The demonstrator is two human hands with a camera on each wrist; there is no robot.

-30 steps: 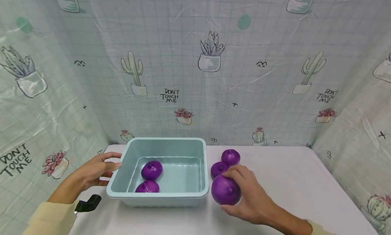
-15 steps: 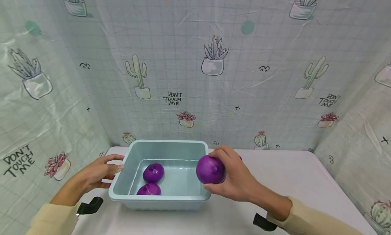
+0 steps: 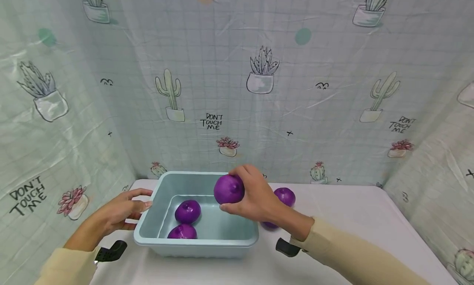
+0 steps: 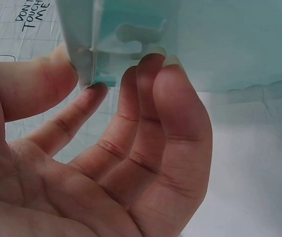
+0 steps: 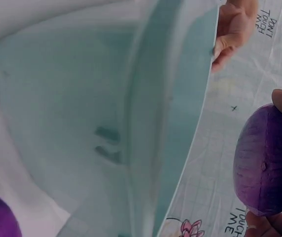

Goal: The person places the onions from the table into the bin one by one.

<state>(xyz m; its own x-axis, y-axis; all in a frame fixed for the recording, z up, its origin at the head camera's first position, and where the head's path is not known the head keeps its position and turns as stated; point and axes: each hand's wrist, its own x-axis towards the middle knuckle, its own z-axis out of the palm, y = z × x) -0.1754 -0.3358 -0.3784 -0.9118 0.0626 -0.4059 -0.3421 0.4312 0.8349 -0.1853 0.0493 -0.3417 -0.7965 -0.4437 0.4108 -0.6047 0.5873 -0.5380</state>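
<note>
At the left, a cream sleeve [image 3: 66, 265] with a black wrist mount [image 3: 112, 251] is seen by the left edge of the white tabletop [image 3: 352, 223]. Beyond the cuff, the left wall of a pale blue plastic bin [image 3: 200, 249] is gripped at the rim by the left hand [image 3: 124, 211]; in the left wrist view the rim is pinched between thumb and index finger, with the other fingers curled beside the wall. The bin is stood upright on the left part of the tabletop, its rear rim seen against the back edge.

On the bin's floor, toward its left wall, a purple ball with a small nub [image 3: 187, 212] is set; a second purple ball [image 3: 183, 231] is placed just in front of it, partly hidden by the front wall. Over the right half of the bin, well apart from these, a third purple ball [image 3: 228, 189] is held between the thumb and fingers of the right hand [image 3: 255, 194].

Farther right, a fourth purple ball [image 3: 270, 225] is mostly covered by the right forearm, near the bin's right wall, and a fifth purple ball [image 3: 285, 196] is seen behind it, toward the tabletop's back edge.
</note>
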